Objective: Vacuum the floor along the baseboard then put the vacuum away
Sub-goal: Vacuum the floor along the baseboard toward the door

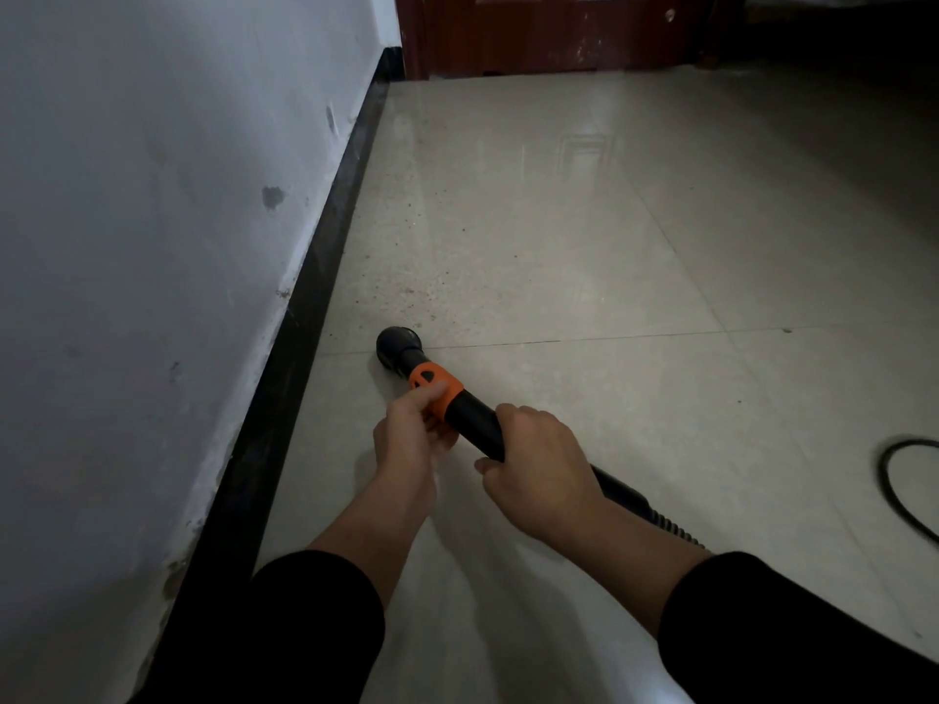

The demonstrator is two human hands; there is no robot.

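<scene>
A black vacuum wand [475,416] with an orange collar [434,383] points up and left over the pale tiled floor [584,246]. Its round black nozzle [399,344] sits on the tiles a short way right of the black baseboard [315,276]. My left hand [414,431] grips the wand at the orange collar. My right hand [538,467] grips the black tube further back. A ribbed hose [673,525] runs from the wand behind my right wrist. Dust and grit speckle the floor [421,246] ahead of the nozzle along the baseboard.
A white scuffed wall [152,246] fills the left side. A dark red wooden door [549,33] closes the far end. A black cord or hose loop [899,480] lies on the tiles at the right edge.
</scene>
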